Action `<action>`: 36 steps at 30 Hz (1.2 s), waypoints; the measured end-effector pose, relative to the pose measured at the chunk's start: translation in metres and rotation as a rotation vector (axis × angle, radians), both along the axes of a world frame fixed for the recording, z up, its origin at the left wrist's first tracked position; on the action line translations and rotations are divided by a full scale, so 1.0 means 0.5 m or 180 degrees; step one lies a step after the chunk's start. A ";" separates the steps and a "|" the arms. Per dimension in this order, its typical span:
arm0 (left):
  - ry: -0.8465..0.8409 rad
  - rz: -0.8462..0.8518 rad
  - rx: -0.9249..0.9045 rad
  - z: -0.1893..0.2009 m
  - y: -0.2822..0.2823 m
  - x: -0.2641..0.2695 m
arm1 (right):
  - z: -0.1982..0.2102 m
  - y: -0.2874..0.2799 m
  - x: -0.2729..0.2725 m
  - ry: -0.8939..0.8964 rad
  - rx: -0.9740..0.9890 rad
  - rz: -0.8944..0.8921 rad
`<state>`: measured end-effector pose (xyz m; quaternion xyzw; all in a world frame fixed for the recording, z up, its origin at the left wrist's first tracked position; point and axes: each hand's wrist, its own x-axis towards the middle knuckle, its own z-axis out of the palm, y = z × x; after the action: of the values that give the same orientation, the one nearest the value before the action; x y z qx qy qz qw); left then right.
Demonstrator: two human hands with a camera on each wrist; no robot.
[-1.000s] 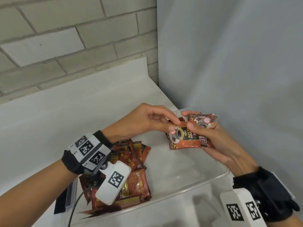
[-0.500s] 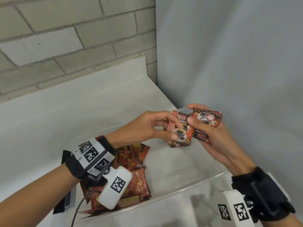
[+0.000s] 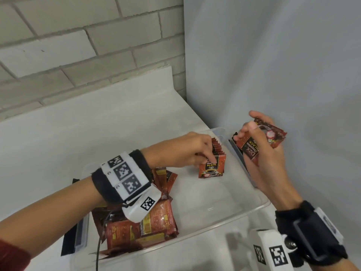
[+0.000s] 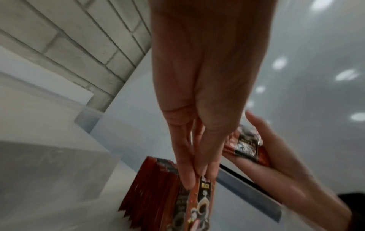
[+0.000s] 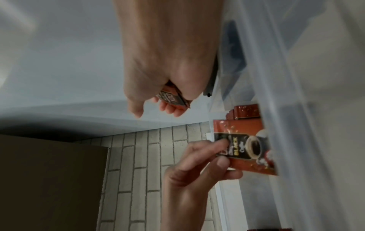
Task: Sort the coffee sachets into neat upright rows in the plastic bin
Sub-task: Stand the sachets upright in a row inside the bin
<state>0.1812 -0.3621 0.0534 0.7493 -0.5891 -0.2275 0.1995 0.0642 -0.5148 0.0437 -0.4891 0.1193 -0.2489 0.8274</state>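
Observation:
A clear plastic bin sits on the white counter. At its far right end several red coffee sachets stand upright in a row. My left hand pinches the top of one red sachet that stands at the front of that row; the left wrist view shows the same sachet under my fingertips. My right hand hovers above the bin's right rim and holds a small stack of sachets, also seen as the stack. A loose pile of sachets lies at the bin's left end.
A grey wall stands close on the right and a brick wall behind. A black strip runs along the bin's left side. The bin floor between the pile and the row is bare.
My left hand took one sachet from the stack in my right hand and lowered it into the bin against the upright row. My right hand drew back to the right with the rest.

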 end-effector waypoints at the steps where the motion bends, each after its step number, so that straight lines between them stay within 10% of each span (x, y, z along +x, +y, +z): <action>1: -0.0120 -0.0060 0.0046 -0.008 -0.006 -0.001 | 0.001 0.001 0.000 0.0005 -0.0011 0.0011; 17: -0.1162 -0.0396 -0.0260 -0.070 -0.032 -0.002 | -0.005 -0.004 0.001 0.0008 0.0036 0.0022; 36: -0.0420 -0.0312 0.0042 -0.056 -0.031 -0.001 | -0.007 -0.005 -0.004 0.0169 0.0489 0.0731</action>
<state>0.1805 -0.3777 0.0253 0.7341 -0.6355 -0.1911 0.1440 0.0624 -0.5172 0.0402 -0.4412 0.1032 -0.1296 0.8820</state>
